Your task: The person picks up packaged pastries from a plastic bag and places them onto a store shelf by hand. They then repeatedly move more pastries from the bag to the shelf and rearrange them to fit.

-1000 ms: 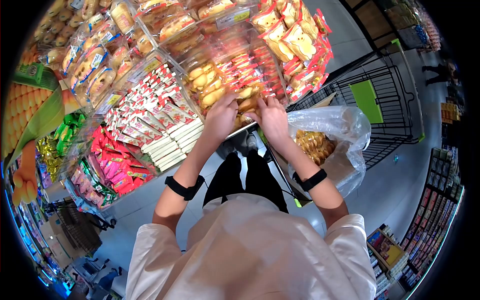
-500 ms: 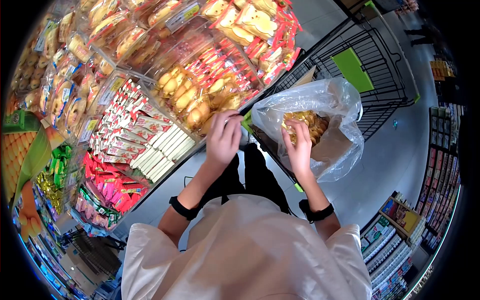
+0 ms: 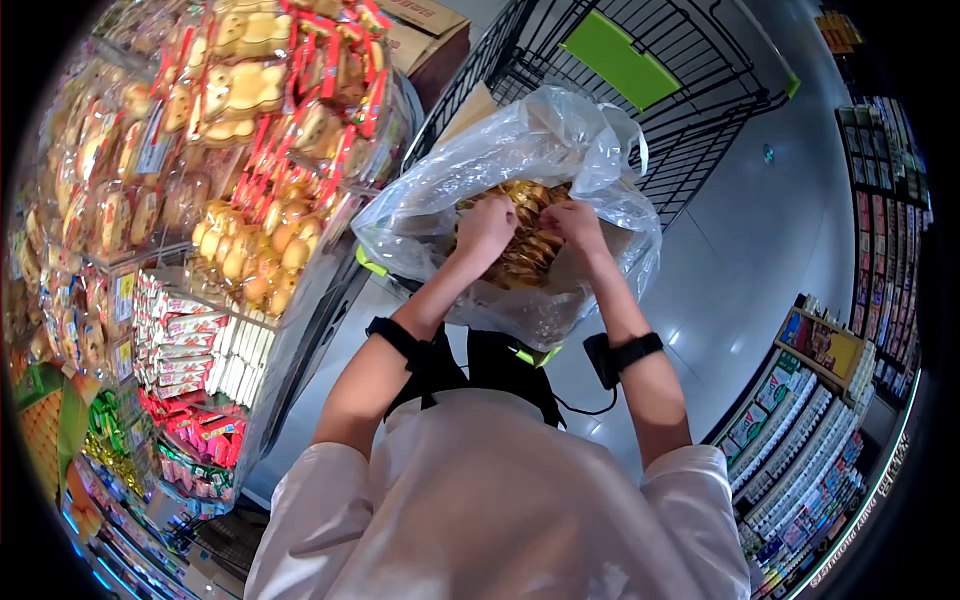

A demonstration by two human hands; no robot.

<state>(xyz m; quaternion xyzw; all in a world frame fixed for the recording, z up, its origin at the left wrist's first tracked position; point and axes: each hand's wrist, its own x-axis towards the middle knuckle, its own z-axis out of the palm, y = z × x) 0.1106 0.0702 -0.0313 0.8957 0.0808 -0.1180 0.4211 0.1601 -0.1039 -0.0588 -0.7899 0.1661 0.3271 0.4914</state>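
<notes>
Both of my hands are inside the mouth of a clear plastic bag (image 3: 400,205) in the shopping cart. My left hand (image 3: 488,232) has its fingers curled closed at the left side of the golden-wrapped pastries (image 3: 527,262). Across from it, my right hand (image 3: 573,222) is closed at the upper right of the same pastries, fingertips pinched. What either hand grips, if anything, is too small to make out. The pastries lie in a heap in the bag, in shiny see-through wrappers.
The black wire cart (image 3: 690,130) with a green panel (image 3: 620,60) reaches to the upper right. On the left are bins of packaged cakes (image 3: 245,90), white-and-red packets (image 3: 185,340) and pink packets (image 3: 205,435). A cardboard box (image 3: 410,35) stands behind; shelves (image 3: 790,450) line the right.
My left hand has moved from beside the snack bins into the bag. My right hand has gone from spread fingers to closed. The view has turned toward the cart, with the bag now more central.
</notes>
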